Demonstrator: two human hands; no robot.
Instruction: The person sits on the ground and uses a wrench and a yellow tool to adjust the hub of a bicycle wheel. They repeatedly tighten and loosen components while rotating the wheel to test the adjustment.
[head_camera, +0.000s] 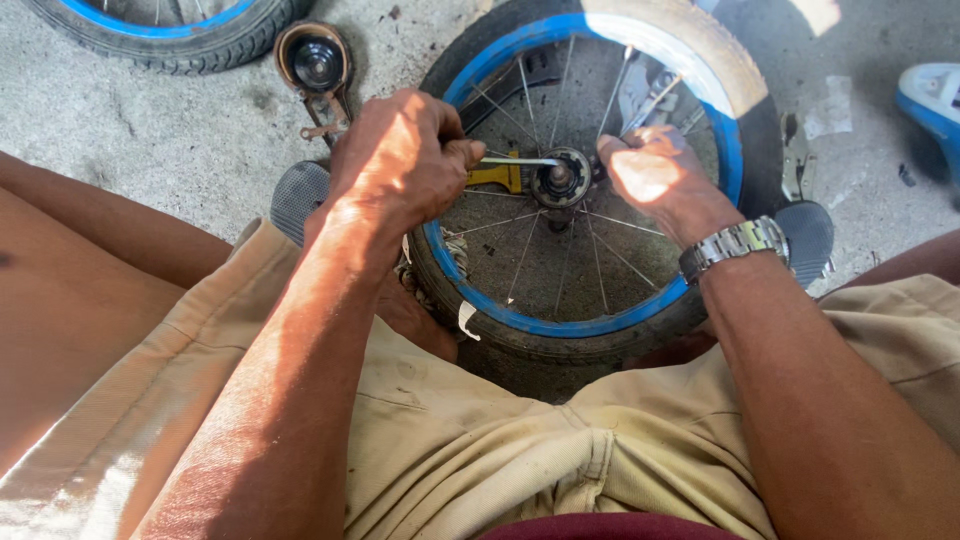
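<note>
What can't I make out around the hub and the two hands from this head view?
- Left hand hides the handle of the thin metal tool.
- Right hand covers whatever it grips beside the hub.
- Second wheel: cut off by the top edge.
- Wheel's near rim: hidden behind the shorts.

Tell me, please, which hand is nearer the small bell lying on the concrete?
Left. The left hand is just below-right of the bell; the right hand is beyond the wheel hub.

Blue-rimmed wheel (640, 310), wrench (520, 161) at hub
</note>
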